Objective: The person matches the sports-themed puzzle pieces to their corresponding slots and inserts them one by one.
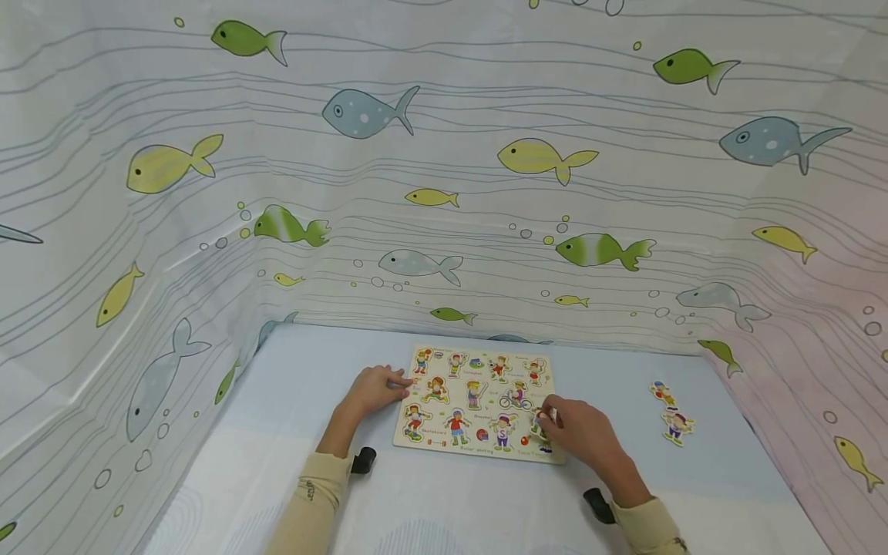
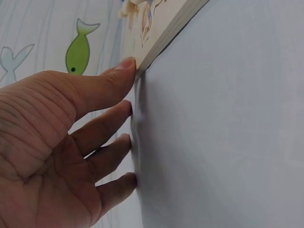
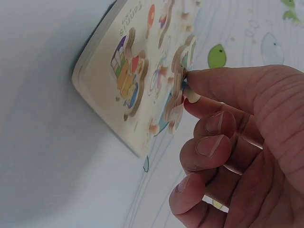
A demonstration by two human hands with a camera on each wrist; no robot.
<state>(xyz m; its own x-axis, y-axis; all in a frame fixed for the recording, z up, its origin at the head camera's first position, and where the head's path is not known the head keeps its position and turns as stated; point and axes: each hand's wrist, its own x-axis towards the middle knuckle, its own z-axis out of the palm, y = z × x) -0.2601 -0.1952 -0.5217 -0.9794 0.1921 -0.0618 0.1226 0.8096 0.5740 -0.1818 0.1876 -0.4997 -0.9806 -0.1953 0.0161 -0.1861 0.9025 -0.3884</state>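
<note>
A pale wooden peg-style puzzle board [image 1: 401, 438] lies on the table, its recesses filled with cartoon sports figures. At its left edge rests my left hand [image 1: 378, 389]; in the left wrist view the thumb [image 2: 116, 83] touches the board's rim and the other fingers are loosely spread against the tabletop. My right hand [image 1: 579, 424] is over the board's right side, pinching a cartoon-figure puzzle piece [image 3: 175, 88] between thumb and index finger. That piece is tilted close over the board, its face partly hidden. Near the board's corner sits another raised figure piece [image 3: 127, 78], beside the printed word Tennis.
Two loose figure pieces, one in a blue cap [image 1: 664, 395] and one in purple trousers [image 1: 676, 428], lie on the table [image 1: 610, 385] to the right. A fish-patterned curtain [image 1: 479, 223] surrounds the table at the back and sides. Black wrist mounts show at both wrists.
</note>
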